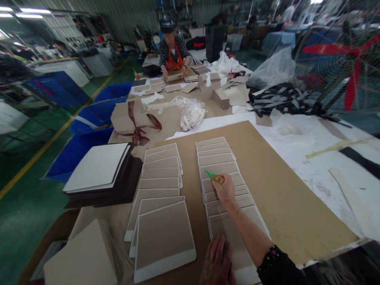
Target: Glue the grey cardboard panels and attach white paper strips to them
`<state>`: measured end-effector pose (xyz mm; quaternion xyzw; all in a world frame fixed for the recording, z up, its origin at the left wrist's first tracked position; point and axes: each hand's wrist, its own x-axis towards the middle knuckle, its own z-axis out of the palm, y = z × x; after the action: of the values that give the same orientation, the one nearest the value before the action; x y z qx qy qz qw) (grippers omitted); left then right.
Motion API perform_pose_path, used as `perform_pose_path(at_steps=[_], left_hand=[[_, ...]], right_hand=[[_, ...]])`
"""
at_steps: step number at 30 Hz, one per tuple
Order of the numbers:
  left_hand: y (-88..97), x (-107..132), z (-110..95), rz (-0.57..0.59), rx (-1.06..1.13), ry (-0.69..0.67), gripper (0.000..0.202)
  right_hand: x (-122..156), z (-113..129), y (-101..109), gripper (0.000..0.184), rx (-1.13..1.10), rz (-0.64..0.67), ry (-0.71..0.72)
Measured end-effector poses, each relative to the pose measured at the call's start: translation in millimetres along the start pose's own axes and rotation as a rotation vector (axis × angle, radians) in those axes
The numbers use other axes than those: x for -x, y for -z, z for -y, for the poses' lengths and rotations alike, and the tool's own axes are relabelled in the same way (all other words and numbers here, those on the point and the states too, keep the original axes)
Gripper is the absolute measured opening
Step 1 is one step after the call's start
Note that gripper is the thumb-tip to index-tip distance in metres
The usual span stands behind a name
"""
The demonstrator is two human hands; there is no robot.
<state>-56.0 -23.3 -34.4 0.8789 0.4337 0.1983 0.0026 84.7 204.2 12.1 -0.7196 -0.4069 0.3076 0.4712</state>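
Note:
My right hand is wrapped round a small glue bottle with a green pointed nozzle. Its tip is over an overlapping row of beige panels with white edges, and thin streaks show on some of them. Lower down, my left hand lies flat with fingers stretched out at the near end of this row. To the left, a second overlapping row of similar panels fans toward me. Both rows lie on a large brown board.
On the left stands a stack of dark and white sheets, near blue bins. A tied bundle of panels and a plastic bag lie beyond the board. Across the table a person handles a panel. A large fan is at right.

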Motion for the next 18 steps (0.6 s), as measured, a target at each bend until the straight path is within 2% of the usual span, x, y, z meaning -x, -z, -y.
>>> perform_pose_path(at_steps=[5, 9, 13, 18], left_hand=[[-4.5, 2, -1, 0.006, -0.015, 0.005, 0.059], [-14.7, 4, -2, -0.105, 0.006, 0.041, 0.054], [-19.6, 4, -4, -0.111, 0.002, 0.052, 0.050], [-25.0, 5, -4, -0.161, -0.002, 0.086, 0.044]], right_hand=[[6, -1, -8, 0.046, -0.153, 0.016, -0.121], [-4, -6, 3, 0.050, -0.303, -0.001, -0.206], [-44, -15, 30, 0.057, -0.314, -0.145, -0.235], [-96, -27, 61, 0.054, -0.135, -0.280, -0.208]])
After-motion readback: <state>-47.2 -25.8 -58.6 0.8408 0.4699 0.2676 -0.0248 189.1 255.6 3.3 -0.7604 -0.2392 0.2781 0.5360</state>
